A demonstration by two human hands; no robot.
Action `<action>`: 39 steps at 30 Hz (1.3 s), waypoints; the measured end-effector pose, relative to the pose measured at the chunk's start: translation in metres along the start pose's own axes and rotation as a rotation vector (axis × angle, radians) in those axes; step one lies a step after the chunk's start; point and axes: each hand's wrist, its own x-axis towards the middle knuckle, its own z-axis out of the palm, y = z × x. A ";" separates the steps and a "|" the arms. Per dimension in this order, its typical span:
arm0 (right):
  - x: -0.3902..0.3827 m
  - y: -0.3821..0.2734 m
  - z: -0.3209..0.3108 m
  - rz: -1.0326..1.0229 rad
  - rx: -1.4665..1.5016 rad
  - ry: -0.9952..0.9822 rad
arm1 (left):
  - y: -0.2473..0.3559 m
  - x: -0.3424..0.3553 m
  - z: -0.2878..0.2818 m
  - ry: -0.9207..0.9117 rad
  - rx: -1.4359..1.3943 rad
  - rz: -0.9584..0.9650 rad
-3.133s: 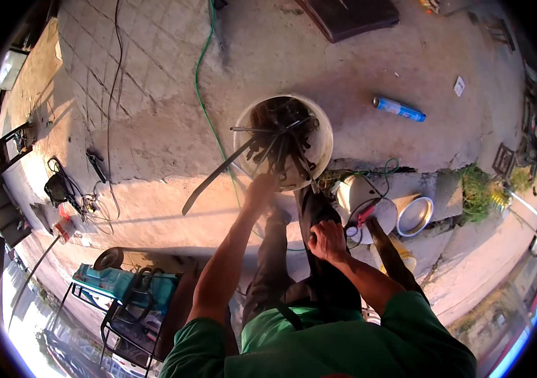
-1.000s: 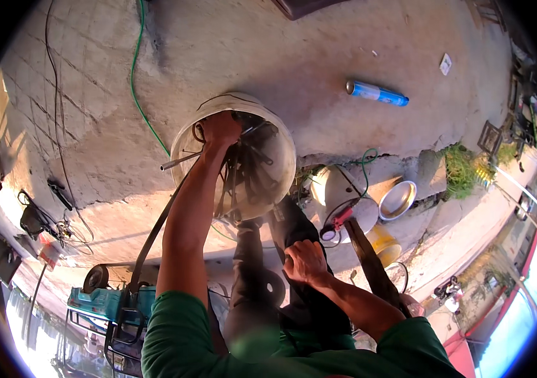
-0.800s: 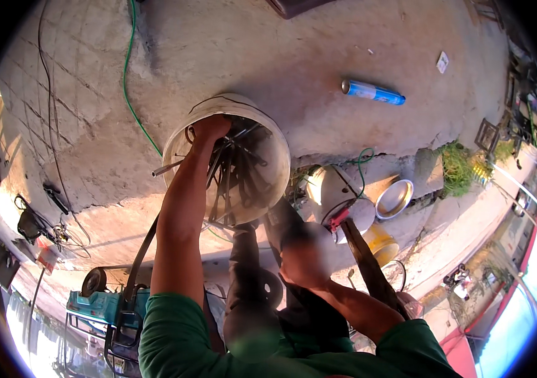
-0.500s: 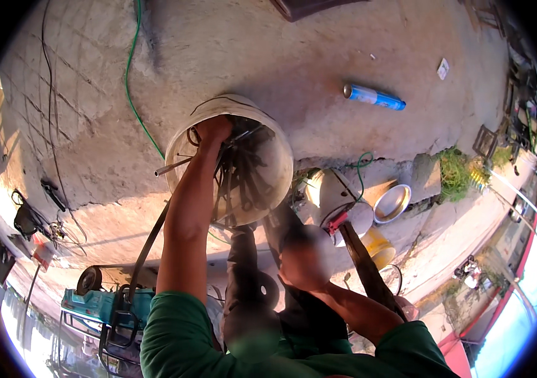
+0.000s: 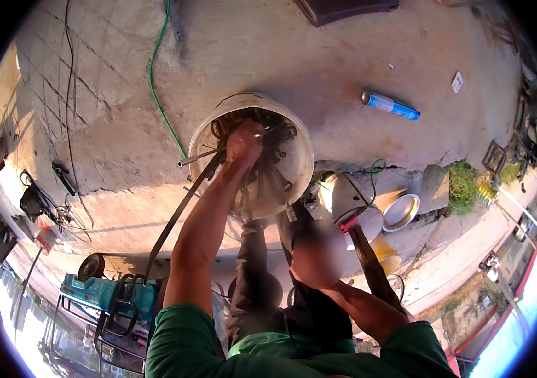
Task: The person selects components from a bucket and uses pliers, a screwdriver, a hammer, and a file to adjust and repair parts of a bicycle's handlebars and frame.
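A white bucket [image 5: 305, 183] stands in front of me, holding several dark metal tools [image 5: 261, 179] that look like wrenches. My left hand [image 5: 245, 143] is inside its mouth, fingers curled among the tools. Something shiny shows at the fingertips, but what it is stays hidden. From the bucket's left rim pokes a metal tube [image 5: 196, 157]. A long dark strip [image 5: 177, 220] runs under my left forearm toward the tools. My right hand [image 5: 314, 261] is low over my leg, too blurred for its fingers to show.
To the right are another pale bucket [image 5: 338, 192], a round metal bowl [image 5: 401, 212], a yellow container [image 5: 385, 255] and a wooden bar [image 5: 369, 268] with a red clamp. A blue can [image 5: 391, 105] lies farther off. A green cable [image 5: 155, 82] crosses the ground; a teal machine [image 5: 108, 295] stands left.
My left hand has moved right and nearer, from the bucket's far left side to above its middle. My right hand stays by my leg. The whole view has shifted slightly.
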 end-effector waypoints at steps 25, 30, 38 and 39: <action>0.003 0.004 0.012 0.017 0.071 0.024 | -0.072 0.082 0.048 -0.228 0.487 -0.071; 0.005 0.005 0.006 -0.025 0.058 0.048 | -0.109 0.079 0.060 -0.049 0.477 -0.078; 0.006 0.012 0.002 0.006 0.181 0.126 | 0.032 -0.019 -0.023 0.119 0.148 -0.046; 0.007 0.017 0.007 0.008 0.220 0.102 | 0.043 -0.037 -0.032 0.126 0.181 -0.015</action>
